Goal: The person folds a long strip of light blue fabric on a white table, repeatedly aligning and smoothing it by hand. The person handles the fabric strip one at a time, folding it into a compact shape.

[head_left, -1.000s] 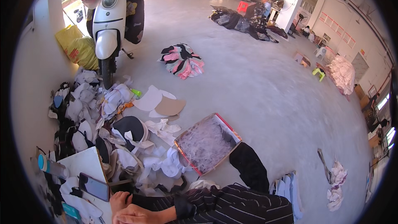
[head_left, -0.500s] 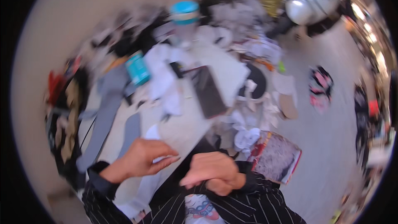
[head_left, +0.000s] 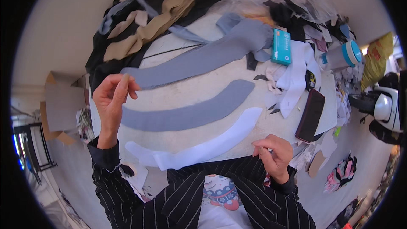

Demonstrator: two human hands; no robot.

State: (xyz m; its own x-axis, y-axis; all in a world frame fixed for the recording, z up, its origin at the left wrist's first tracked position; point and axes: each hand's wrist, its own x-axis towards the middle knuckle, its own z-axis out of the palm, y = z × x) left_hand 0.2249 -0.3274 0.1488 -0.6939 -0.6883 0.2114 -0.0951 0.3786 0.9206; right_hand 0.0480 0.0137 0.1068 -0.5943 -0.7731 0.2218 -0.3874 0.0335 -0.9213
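Observation:
My left hand (head_left: 111,106) is raised over the left end of a long stack of grey fabric strips (head_left: 186,61). Its thumb and fingers are drawn together; whether any cloth is between them is hidden. Below that stack, a single curved grey fabric strip (head_left: 186,114) lies flat on the table (head_left: 199,89). Nearer me, a curved white fabric strip (head_left: 207,144) rests along the front edge. My right hand (head_left: 273,154) is just past the white strip's right end, fingers curled in against the thumb. Anything in that pinch is too small to make out.
A dark phone (head_left: 310,115), white fabric pieces (head_left: 294,76), a teal box (head_left: 281,46) and a clear cup with teal lid (head_left: 341,56) stand or lie at the right. Tan strips (head_left: 152,25) are heaped far left. An open cardboard box (head_left: 63,101) is beyond the left edge.
The view has swung left, bringing the grey and white strips to the middle. My hands, close together before, are now far apart, the left one raised toward the grey stack.

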